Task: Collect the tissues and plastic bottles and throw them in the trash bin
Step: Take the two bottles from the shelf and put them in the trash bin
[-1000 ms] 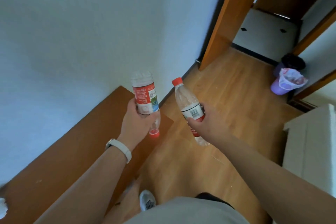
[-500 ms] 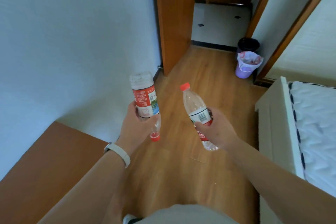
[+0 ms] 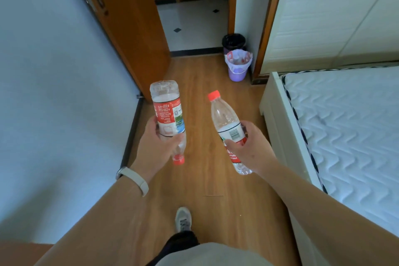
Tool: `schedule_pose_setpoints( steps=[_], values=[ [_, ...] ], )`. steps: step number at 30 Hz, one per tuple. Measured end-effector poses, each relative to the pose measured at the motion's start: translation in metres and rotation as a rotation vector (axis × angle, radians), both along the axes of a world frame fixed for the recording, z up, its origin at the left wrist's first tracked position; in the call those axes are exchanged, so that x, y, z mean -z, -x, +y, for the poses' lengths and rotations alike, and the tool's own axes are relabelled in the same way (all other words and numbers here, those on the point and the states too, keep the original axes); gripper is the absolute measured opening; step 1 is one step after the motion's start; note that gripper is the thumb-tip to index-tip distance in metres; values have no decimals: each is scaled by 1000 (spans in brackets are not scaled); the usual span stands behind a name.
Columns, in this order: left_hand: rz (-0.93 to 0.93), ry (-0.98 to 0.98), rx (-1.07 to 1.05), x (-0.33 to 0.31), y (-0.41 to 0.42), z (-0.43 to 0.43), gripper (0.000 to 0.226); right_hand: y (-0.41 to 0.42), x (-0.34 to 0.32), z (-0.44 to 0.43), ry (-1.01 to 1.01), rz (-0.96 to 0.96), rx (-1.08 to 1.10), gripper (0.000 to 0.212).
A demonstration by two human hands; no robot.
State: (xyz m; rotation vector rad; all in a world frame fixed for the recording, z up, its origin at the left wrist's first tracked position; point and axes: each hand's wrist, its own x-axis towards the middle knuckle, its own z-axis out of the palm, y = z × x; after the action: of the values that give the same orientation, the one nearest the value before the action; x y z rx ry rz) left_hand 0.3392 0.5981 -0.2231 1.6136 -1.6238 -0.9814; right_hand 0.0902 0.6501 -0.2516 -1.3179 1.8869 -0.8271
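My left hand [image 3: 156, 149] grips a clear plastic bottle [image 3: 168, 112] with a red label, held upside down so its red cap points at the floor. In my right hand [image 3: 251, 149] is a second clear bottle [image 3: 225, 119], red cap up and tilted left. Ahead by the door frame stands a purple trash bin [image 3: 237, 72] lined with a pale bag, with red and white items inside. Behind it sits a black-lined bin [image 3: 234, 41]. No tissues are in sight.
A wooden door [image 3: 129, 28] stands open on the left, leading to a tiled hallway. A white bed frame [image 3: 278, 119] with a quilted mattress [image 3: 349, 127] fills the right side. Wood floor [image 3: 205, 179] runs between the wall and the bed. My shoe [image 3: 183, 219] is below.
The view has swung right and forward: the brown table has dropped out of sight, the bed and both bins have come closer to centre. Both hands keep hold of their bottles.
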Motion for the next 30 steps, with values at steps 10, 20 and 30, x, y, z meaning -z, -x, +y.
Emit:
schedule_pose_setpoints(
  steps=[10,20,30],
  values=[
    [19,2,198,27,38,-155,62,29,6,-117,6,9,169,49],
    [112,-80,260,22,51,-331,58,35,-8,-262,27,77,306,44],
    [133,-74,300,17,117,-417,60,96,-11,-335,42,133,360,44]
  ],
)
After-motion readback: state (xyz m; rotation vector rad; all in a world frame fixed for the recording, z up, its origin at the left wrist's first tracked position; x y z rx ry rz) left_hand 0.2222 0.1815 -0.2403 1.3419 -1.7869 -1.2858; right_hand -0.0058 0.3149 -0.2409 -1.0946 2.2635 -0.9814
